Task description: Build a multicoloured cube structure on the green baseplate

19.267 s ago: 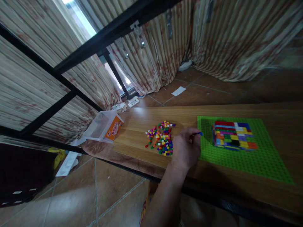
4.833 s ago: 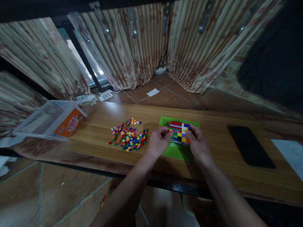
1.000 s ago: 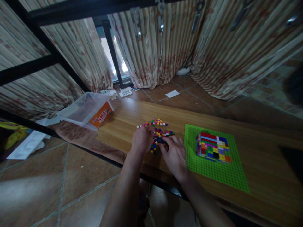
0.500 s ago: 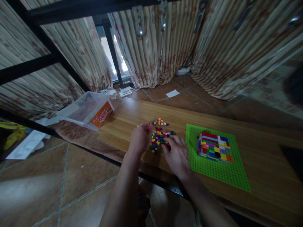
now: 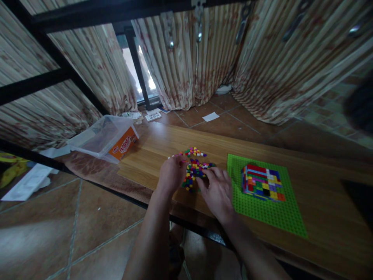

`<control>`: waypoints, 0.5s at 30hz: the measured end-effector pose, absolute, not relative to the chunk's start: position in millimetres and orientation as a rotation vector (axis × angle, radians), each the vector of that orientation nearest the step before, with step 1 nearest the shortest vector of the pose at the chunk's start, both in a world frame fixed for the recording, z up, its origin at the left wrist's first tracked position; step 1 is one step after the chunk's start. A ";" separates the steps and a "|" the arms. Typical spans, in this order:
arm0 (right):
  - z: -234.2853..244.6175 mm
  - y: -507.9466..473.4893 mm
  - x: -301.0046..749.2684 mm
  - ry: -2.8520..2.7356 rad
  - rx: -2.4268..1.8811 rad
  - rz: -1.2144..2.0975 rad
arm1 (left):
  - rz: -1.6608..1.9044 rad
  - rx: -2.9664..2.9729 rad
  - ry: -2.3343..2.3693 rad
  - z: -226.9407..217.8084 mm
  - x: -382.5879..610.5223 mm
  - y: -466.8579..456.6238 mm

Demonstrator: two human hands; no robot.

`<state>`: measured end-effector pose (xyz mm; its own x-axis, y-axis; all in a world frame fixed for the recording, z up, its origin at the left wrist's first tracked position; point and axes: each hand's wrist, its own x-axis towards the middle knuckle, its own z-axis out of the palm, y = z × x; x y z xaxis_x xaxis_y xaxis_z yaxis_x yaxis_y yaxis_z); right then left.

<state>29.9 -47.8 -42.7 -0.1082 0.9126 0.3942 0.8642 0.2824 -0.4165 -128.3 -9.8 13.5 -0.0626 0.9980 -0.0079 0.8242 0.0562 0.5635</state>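
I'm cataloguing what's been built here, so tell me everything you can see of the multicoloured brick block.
The block is a low, box-like build of small, plastic-looking bricks. Red rows with a pale stripe run along its far left part; blue, white, yellow, green and purple show elsewhere, with a black patch towards the near side and orange at the near right corner. It sits level on the green studded plate. Neither the left hand nor the right hand touches it. Individual studs are too blurred to count.
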 end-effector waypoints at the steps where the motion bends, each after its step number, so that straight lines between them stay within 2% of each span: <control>1: -43.0 -48.0 29.1 -1.981 -1.588 0.103 | 0.603 1.818 1.944 12.9 -128.5 -9.9; 15: -41.2 -47.8 28.2 -1.993 -1.556 0.141 | 0.650 1.799 1.926 12.0 -130.8 -10.8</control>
